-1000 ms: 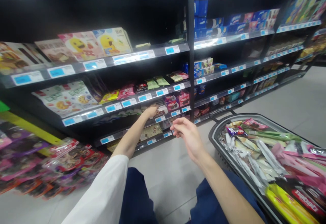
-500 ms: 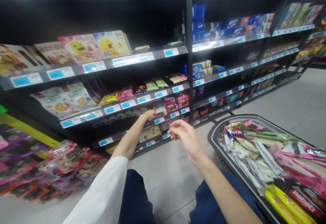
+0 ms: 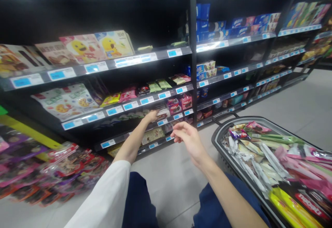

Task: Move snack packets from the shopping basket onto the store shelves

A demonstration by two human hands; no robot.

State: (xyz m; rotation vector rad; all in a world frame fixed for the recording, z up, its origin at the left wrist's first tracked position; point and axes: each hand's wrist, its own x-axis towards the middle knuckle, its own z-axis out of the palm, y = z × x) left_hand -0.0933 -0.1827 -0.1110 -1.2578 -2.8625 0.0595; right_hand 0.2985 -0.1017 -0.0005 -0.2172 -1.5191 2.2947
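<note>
My left hand (image 3: 151,116) reaches into a low shelf and touches a stack of white packets (image 3: 163,111). Its fingers are small and partly hidden, so I cannot tell whether they grip a packet. Just right of that stack are pink and dark Nabati boxes (image 3: 175,107). Nearer to me, my right hand (image 3: 188,141) hangs in the air before the shelves, its fingers loosely bent and nothing visible in them. To its right stands a shopping basket (image 3: 220,131) filled with wrapped snacks, among them a black Nabati pack (image 3: 308,203) and yellow packs (image 3: 287,209).
Price-tagged shelf edges (image 3: 127,107) run across in front of me. Bagged cookies (image 3: 72,100) and cartoon-faced boxes (image 3: 97,46) stand on the left shelves, blue boxes (image 3: 203,20) on the right ones. Hanging snack packs (image 3: 70,165) jut out at the lower left. Grey floor (image 3: 166,186) lies below.
</note>
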